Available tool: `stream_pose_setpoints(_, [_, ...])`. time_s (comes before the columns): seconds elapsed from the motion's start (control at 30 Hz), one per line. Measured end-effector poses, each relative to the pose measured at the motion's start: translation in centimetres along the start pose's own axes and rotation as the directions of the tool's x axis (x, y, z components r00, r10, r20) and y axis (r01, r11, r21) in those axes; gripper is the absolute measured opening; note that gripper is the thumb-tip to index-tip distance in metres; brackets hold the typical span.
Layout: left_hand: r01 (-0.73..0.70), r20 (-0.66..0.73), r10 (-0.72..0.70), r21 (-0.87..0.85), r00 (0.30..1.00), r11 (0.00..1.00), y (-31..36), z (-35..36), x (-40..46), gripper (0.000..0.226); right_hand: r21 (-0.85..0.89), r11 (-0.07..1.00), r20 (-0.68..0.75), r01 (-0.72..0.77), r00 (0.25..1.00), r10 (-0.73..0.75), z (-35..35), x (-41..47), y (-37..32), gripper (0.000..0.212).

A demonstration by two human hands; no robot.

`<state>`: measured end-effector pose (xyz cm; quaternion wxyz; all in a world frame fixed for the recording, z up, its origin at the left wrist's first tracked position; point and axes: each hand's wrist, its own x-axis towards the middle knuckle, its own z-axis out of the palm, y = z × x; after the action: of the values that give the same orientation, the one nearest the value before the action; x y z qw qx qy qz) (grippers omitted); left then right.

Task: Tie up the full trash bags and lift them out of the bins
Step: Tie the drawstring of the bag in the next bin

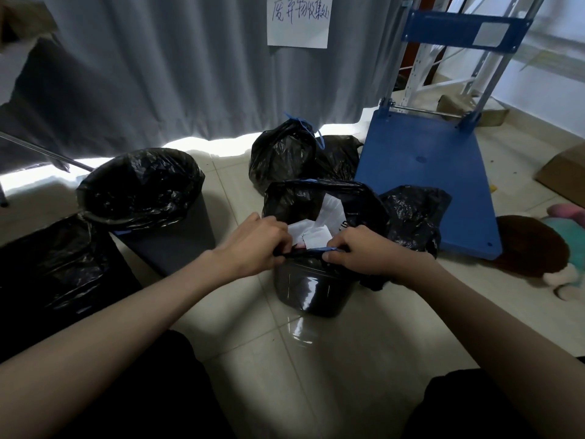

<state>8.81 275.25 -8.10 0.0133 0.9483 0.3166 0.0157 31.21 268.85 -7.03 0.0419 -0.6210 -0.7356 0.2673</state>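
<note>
A small black bin (311, 291) stands on the tiled floor in front of me, lined with a black trash bag (316, 198) that holds white paper waste (329, 213). My left hand (253, 245) grips the bag's near rim on the left. My right hand (364, 250) pinches the same rim on the right, at the blue drawstring (326, 249). A taller grey bin (164, 245) with a black liner (139, 185) stands to the left. Two tied black bags (285, 153) lie behind.
A blue platform trolley (427, 185) lies at the right, with another black bag (414, 217) against it. A black-lined container (53, 267) sits at far left. Plush toys (544, 248) and a cardboard box (566, 172) lie at the right. A grey curtain (158, 74) hangs behind.
</note>
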Motion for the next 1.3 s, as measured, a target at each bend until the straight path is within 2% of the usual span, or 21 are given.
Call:
stream_pose_setpoints(0.07, [0.020, -0.014, -0.021, -0.050, 1.000, 0.999, -0.6, -0.8, 0.3, 0.007, 0.012, 1.000, 0.044, -0.005, 0.999, 0.005, -0.3, -0.2, -0.1, 0.027])
stream_pose_setpoints(0.23, [-0.010, -0.194, -0.019, -0.145, 0.981, 0.989, -0.9, -2.1, 0.9, 0.010, 0.003, 1.000, 0.099, 0.014, 0.995, -0.014, -0.2, -0.2, -0.3, 0.036])
stream_pose_setpoints(0.3, [-0.046, -0.092, 0.022, -0.265, 0.996, 0.963, -0.6, -2.4, 1.0, 0.013, -0.022, 1.000, 0.130, 0.010, 0.992, -0.007, -0.1, -0.1, -0.2, 0.034])
stream_pose_setpoints(0.37, [-0.024, 0.086, 0.063, -0.397, 0.994, 0.917, -0.5, -2.8, 1.0, 0.016, -0.025, 1.000, 0.149, 0.010, 0.989, -0.006, -0.2, -0.2, 0.0, 0.035])
stream_pose_setpoints(0.4, [0.003, 0.131, 0.060, -0.435, 0.990, 0.901, -0.7, -3.0, 0.9, 0.018, -0.017, 1.000, 0.148, 0.014, 0.989, -0.011, -0.2, -0.2, 0.1, 0.036])
stream_pose_setpoints(0.43, [0.024, 0.114, 0.032, -0.455, 0.993, 0.890, -1.0, -3.0, 0.9, 0.018, -0.004, 1.000, 0.140, 0.017, 0.990, -0.016, -0.2, -0.2, 0.2, 0.034])
stream_pose_setpoints(0.5, [0.086, -0.034, -0.114, -0.450, 0.993, 0.889, -2.1, -3.0, 0.9, 0.011, 0.033, 0.999, 0.117, 0.016, 0.993, -0.020, -0.4, -0.2, 0.1, 0.030])
stream_pose_setpoints(0.57, [0.267, -0.135, -0.336, -0.371, 0.932, 0.890, -3.3, -2.7, 0.8, 0.006, 0.073, 0.997, 0.091, 0.014, 0.996, -0.021, -0.5, -0.1, 0.1, 0.031])
stream_pose_setpoints(0.6, [0.386, -0.122, -0.446, -0.339, 0.886, 0.858, -3.9, -2.5, 0.6, 0.010, 0.084, 0.996, 0.082, 0.018, 0.996, -0.025, -0.4, -0.1, 0.0, 0.031])
stream_pose_setpoints(0.67, [0.594, 0.039, -0.608, -0.276, 0.793, 0.756, -4.8, -1.3, 0.3, 0.030, 0.086, 0.996, 0.081, 0.032, 0.996, -0.039, -0.4, 0.0, -0.2, 0.031])
stream_pose_setpoints(0.73, [0.687, 0.221, -0.651, -0.249, 0.726, 0.683, -5.0, 0.2, 0.1, 0.053, 0.080, 0.996, 0.088, 0.041, 0.995, -0.048, -0.4, 0.0, -0.3, 0.030])
stream_pose_setpoints(0.77, [0.706, 0.282, -0.647, -0.277, 0.708, 0.652, -5.1, 0.9, 0.0, 0.058, 0.082, 0.996, 0.089, 0.044, 0.995, -0.051, -0.3, 0.0, -0.4, 0.029])
stream_pose_setpoints(0.9, [0.722, 0.385, -0.626, -0.508, 0.678, 0.470, -4.5, 2.1, 0.0, 0.039, 0.088, 0.995, 0.083, 0.055, 0.995, -0.062, -0.2, 0.1, -0.4, 0.026])
stream_pose_setpoints(1.0, [0.714, 0.375, -0.653, -0.585, 0.658, 0.384, -4.1, 1.4, 0.0, 0.024, 0.060, 0.996, 0.074, 0.068, 0.995, -0.072, -0.2, 0.1, -0.5, 0.026])
stream_pose_setpoints(1.07, [0.713, 0.288, -0.699, -0.543, 0.655, 0.444, -4.3, 0.3, 0.1, 0.022, 0.021, 0.997, 0.068, 0.078, 0.995, -0.079, -0.3, 0.2, -0.5, 0.030])
stream_pose_setpoints(1.17, [0.697, 0.027, -0.745, -0.378, 0.667, 0.610, -3.9, -2.3, 0.4, 0.018, 0.027, 0.996, 0.019, 0.086, 0.996, -0.087, -0.5, 0.2, -0.6, 0.032])
stream_pose_setpoints(1.3, [0.591, -0.160, -0.665, -0.342, 0.730, 0.731, -2.6, -4.2, 1.2, 0.014, 0.150, 0.981, -0.087, 0.120, 0.990, -0.108, -0.6, 0.2, -1.1, 0.014])
